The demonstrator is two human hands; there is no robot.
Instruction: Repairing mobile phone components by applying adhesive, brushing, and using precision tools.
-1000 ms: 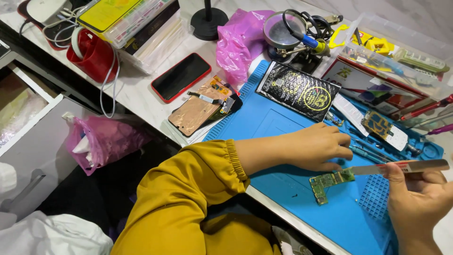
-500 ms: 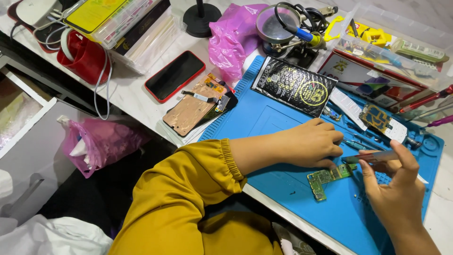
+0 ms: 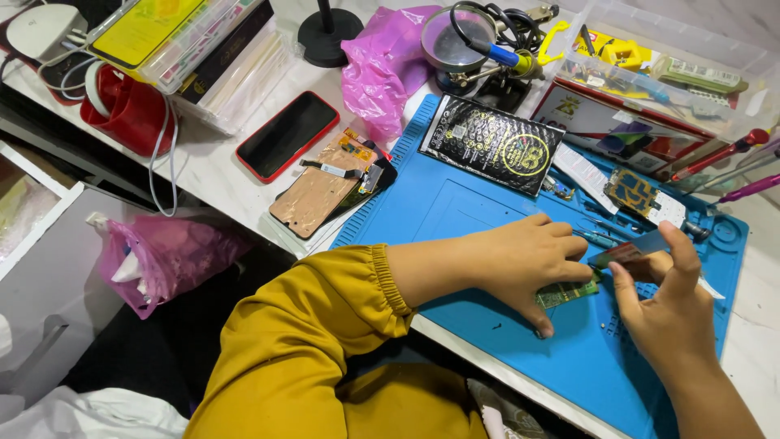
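Observation:
My left hand point(image 3: 520, 264), in a mustard-yellow sleeve, presses down on a small green circuit board point(image 3: 566, 292) lying on the blue work mat point(image 3: 455, 203); its fingers cover most of the board. My right hand point(image 3: 662, 305) grips a flat metal tool point(image 3: 632, 250) with a reddish tip, held just above the board's right end next to my left fingertips. Both hands are close together near the mat's front right.
On the mat lie a black foil pouch point(image 3: 491, 144), another small circuit board point(image 3: 631, 191) and tweezers. To the left are a red-cased phone point(image 3: 288, 135), a copper-backed opened phone point(image 3: 325, 187), a pink bag point(image 3: 382, 69), a magnifier stand point(image 3: 455, 36) and clear parts boxes point(image 3: 650, 65).
My right hand has moved left and closer with the tool, from the mat's right edge to the board. My left hand has stayed on the board. The camera view has shifted slightly.

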